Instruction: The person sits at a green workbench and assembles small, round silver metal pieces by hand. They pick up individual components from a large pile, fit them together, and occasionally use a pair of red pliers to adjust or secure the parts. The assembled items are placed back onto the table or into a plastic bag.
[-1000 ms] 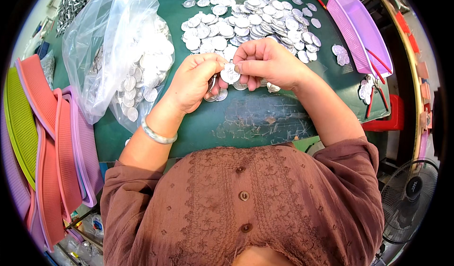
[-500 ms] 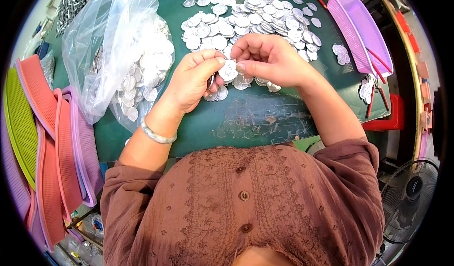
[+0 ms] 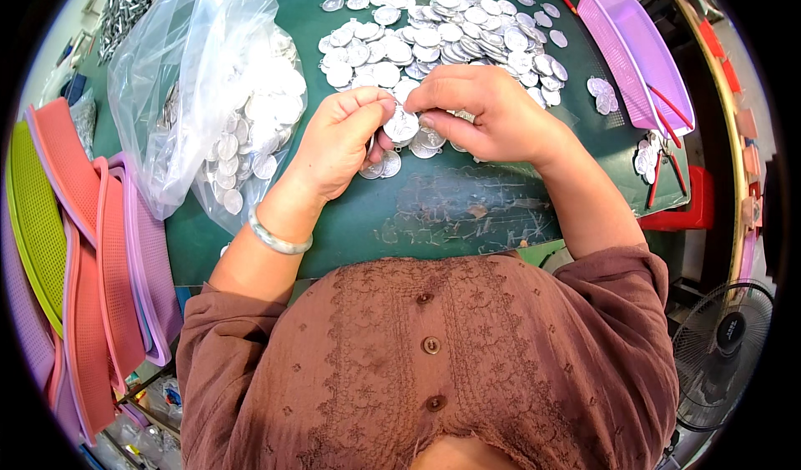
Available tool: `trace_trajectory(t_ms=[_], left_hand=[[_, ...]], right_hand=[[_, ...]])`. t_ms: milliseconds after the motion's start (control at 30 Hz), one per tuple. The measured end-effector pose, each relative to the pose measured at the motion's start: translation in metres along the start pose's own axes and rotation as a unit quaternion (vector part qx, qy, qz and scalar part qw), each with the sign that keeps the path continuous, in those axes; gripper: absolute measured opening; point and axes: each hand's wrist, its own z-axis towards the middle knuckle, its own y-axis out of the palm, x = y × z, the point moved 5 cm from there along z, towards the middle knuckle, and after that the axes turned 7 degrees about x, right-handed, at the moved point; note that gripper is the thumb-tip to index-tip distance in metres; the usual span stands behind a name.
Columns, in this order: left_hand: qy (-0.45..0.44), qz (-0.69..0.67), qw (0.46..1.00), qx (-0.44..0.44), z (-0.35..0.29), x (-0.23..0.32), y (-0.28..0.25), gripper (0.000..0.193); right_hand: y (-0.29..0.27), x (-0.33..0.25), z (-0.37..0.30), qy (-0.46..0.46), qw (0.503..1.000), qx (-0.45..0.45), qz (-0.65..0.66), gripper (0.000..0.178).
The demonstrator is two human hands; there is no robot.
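Above the near part of the green table (image 3: pixel 467 215), my left hand (image 3: pixel 342 140) pinches a round silver medal (image 3: pixel 402 125) between thumb and fingers. A second disc edge seems to show under its curled fingers. My right hand (image 3: pixel 484 111) is at the medal's right side, its fingers curled and the thumb beside the rim. Whatever its fingertips grip, if anything, is too small to make out. Behind both hands spreads a heap of similar silver medals (image 3: pixel 450 32), with a few loose ones (image 3: pixel 385 165) just below my hands.
Left of the heap, a clear plastic bag (image 3: pixel 196 69) spills more medals. Perforated trays (image 3: pixel 117 261) lean at the left. To the right are a purple basket (image 3: pixel 634 61), red-handled pliers (image 3: pixel 655 178), small medal clusters (image 3: pixel 602 94) and a fan (image 3: pixel 726 345).
My right hand has turned and closed in, its fingers now curled lower over the medal's edge. The left hand and the medal have barely moved.
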Motion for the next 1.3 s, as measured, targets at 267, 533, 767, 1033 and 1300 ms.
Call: trace_trajectory(t_ms=[267,533,767,1033,1300], left_hand=[[0.015,-0.014,1.000,-0.020,0.0012,-0.0010,0.0004,0.017],[0.006,-0.050,0.998,-0.045,0.0001,0.0019,0.0059,0.020],[0.013,-0.061,0.998,-0.033,0.0021,0.0009,0.0043,0.023],[0.022,-0.084,0.995,-0.058,0.0039,0.0008,0.0030,0.021],[0.032,-0.091,0.993,-0.066,0.0046,0.0008,0.0021,0.020]], right_hand=[[-0.0003,-0.0003,0.0002,-0.004,1.000,0.012,-0.017,0.015],[-0.0002,0.0024,-0.0006,0.012,1.000,0.020,-0.017,0.014],[0.0008,0.0032,-0.0006,0.023,0.999,0.038,-0.017,0.009],[0.0008,0.0055,-0.0020,0.049,0.997,0.059,0.005,0.008],[-0.0001,0.0044,-0.0012,0.064,0.997,0.045,0.005,0.008]])
